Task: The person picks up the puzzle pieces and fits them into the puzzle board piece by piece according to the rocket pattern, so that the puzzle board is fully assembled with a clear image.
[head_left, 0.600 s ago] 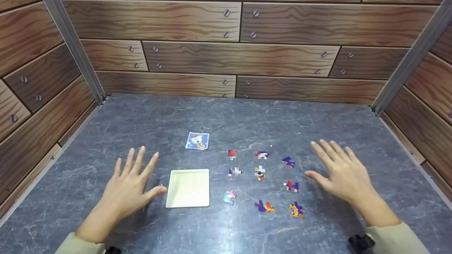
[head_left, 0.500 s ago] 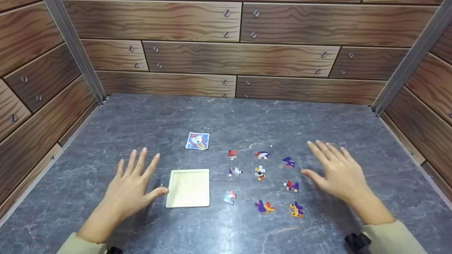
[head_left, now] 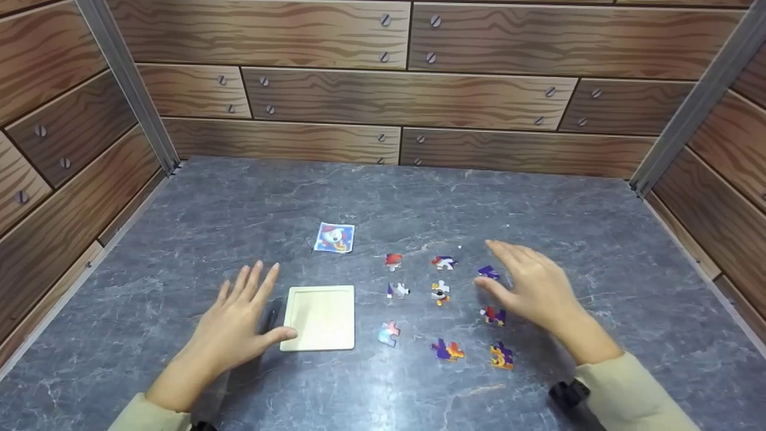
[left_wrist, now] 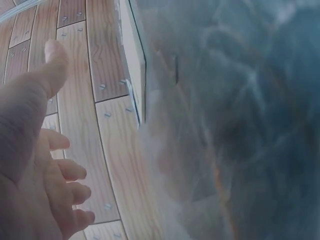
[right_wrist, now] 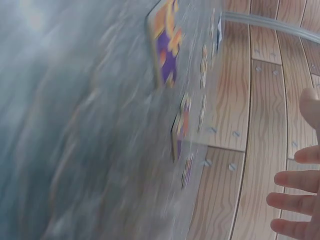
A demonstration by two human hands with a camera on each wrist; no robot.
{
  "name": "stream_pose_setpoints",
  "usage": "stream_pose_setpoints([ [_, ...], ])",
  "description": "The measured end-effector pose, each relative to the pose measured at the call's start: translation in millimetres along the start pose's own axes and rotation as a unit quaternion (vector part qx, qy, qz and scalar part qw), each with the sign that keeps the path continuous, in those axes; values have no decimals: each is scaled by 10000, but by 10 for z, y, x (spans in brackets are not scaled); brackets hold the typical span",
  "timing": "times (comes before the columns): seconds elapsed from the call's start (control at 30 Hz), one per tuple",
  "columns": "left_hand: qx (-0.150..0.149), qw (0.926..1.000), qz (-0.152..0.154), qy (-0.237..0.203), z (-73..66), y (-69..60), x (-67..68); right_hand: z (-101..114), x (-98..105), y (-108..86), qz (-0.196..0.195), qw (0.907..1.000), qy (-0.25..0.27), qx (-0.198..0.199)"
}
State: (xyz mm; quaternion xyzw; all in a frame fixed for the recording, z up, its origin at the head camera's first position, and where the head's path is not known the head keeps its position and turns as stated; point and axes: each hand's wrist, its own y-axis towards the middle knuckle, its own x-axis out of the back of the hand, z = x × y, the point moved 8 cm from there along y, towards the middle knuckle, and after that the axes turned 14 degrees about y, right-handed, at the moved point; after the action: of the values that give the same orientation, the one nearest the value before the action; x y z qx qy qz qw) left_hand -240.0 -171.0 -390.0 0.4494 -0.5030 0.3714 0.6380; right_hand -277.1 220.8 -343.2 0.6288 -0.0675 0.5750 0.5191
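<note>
My left hand (head_left: 232, 332) hovers with fingers spread beside the left edge of a pale square wooden tray (head_left: 323, 318), the thumb over its rim. My right hand (head_left: 535, 290) is held above the table at the right, fingers extended and holding nothing. Nearest to it are a purple jigsaw piece (head_left: 489, 272), partly covered by the hand, and a red and purple piece (head_left: 493, 315). Several more jigsaw pieces lie apart between the hands, among them a white and yellow piece (head_left: 440, 293), a pale blue and pink piece (head_left: 389, 333) and a purple and orange piece (head_left: 447, 349).
A small picture card (head_left: 334, 238) with a cartoon dog-like face lies behind the tray. Wood-patterned walls (head_left: 335, 99) enclose the dark marbled table (head_left: 269, 191) at the back and sides.
My right hand has moved left, toward the pieces, and now partly covers the purple one. My left hand has shifted slightly right, bringing its thumb over the tray's rim. The pieces stay put.
</note>
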Motion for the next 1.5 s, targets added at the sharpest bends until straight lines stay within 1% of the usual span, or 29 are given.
stream_pose_setpoints([
  [0.13, -39, 9988, 148, -461, -19, 10, -88, 51, -70, 83, -111, 9995, 247, 154],
  [0.27, -141, 9937, 362, -1050, -23, 25, -160, 88, -141, 158, -125, 9986, 459, 214],
  [0.33, -169, 9892, 512, -1360, -25, 35, -199, 101, -177, 196, -109, 9983, 552, 173],
  [0.43, -190, 9795, 805, -1834, -29, 45, -267, 127, -236, 255, -31, 9978, 662, 98],
  [0.6, -217, 9636, 1326, -2311, -24, 39, -398, 176, -356, 347, 250, 9959, 870, -84],
  [0.73, -296, 9553, 1582, -2481, -15, 48, -479, 175, -469, 413, 520, 9923, 1056, -378],
  [0.87, -280, 9482, 1731, -2650, -2, 69, -536, 196, -565, 478, 688, 9885, 1241, -515],
  [0.97, -300, 9450, 1771, -2731, -5, 79, -557, 224, -629, 519, 779, 9872, 1298, -504],
  [1.1, -388, 9445, 1842, -2692, -10, 82, -575, 230, -738, 561, 1011, 9840, 1319, -650],
  [1.17, -395, 9444, 1898, -2657, 0, 83, -587, 234, -800, 590, 1167, 9802, 1405, -764],
  [1.33, -322, 9419, 2057, -2637, 37, 83, -621, 238, -981, 673, 1583, 9661, 1730, -1081],
  [1.5, -336, 9371, 2164, -2719, 43, 88, -644, 214, -1164, 717, 1929, 9548, 1874, -1265],
])
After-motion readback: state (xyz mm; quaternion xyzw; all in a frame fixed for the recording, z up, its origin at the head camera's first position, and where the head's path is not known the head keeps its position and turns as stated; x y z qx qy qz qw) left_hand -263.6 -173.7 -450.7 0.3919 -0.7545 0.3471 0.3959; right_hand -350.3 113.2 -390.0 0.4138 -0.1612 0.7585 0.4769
